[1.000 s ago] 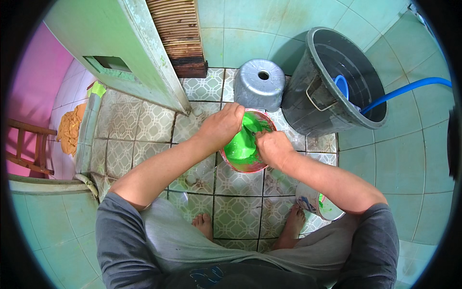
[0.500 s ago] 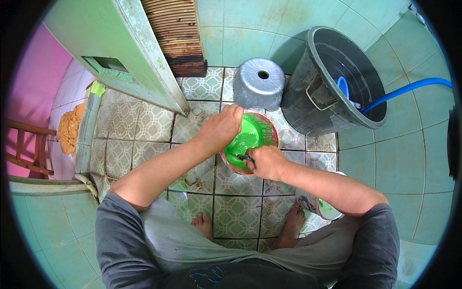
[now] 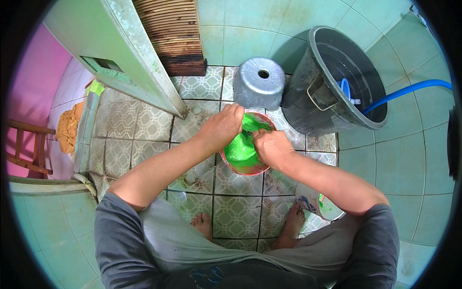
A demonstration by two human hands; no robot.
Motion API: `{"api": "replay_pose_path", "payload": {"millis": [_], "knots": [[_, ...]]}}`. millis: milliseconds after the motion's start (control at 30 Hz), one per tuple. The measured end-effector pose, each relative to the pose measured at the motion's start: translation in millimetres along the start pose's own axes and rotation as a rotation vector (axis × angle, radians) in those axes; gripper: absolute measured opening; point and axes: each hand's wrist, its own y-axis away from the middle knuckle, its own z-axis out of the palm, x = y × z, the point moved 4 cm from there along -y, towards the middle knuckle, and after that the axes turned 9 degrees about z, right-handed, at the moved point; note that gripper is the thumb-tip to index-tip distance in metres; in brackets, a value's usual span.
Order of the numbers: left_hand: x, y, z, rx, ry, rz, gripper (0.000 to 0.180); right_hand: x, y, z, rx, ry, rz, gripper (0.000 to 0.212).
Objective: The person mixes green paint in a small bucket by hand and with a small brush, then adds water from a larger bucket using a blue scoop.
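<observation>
Right hand (image 3: pixel 274 148) shifted farther out, curled round tool (image 3: pixel 250 134); left hand (image 3: pixel 222 126) pinching bucket (image 3: pixel 252 170) rim.

A head-worn fisheye looks steeply down toward the tiled floor (image 3: pixel 238 212).

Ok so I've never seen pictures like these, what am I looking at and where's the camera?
There's no machine here, just a person's two bare hands. The wide, bent-looking view comes from a camera worn on the head, looking down. The left hand grips the rim of a red bucket holding green liquid; the right hand is closed on a tool, mostly hidden. On the tiled floor stand a silver stool, a big grey bin with a blue hose, and a small pale container.
</observation>
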Motion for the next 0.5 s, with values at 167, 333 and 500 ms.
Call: {"api": "replay_pose_path", "payload": {"millis": [167,333,500], "knots": [[-1.8,1.0,-0.3,-0.013,0.008,0.01,0.027,-26.8,0.0,2.2,0.023,-0.107,-0.136,0.012],[0.1,2.2,-5.5,0.006,-0.053,0.019,0.021,-26.9,11.3,5.8,-0.162,-0.191,-0.116,0.017],[-1.1,1.3,-3.8,0.018,-0.006,-0.007,0.023,-7.9,13.9,-2.1,-0.165,-0.002,-0.009,0.014]]}}
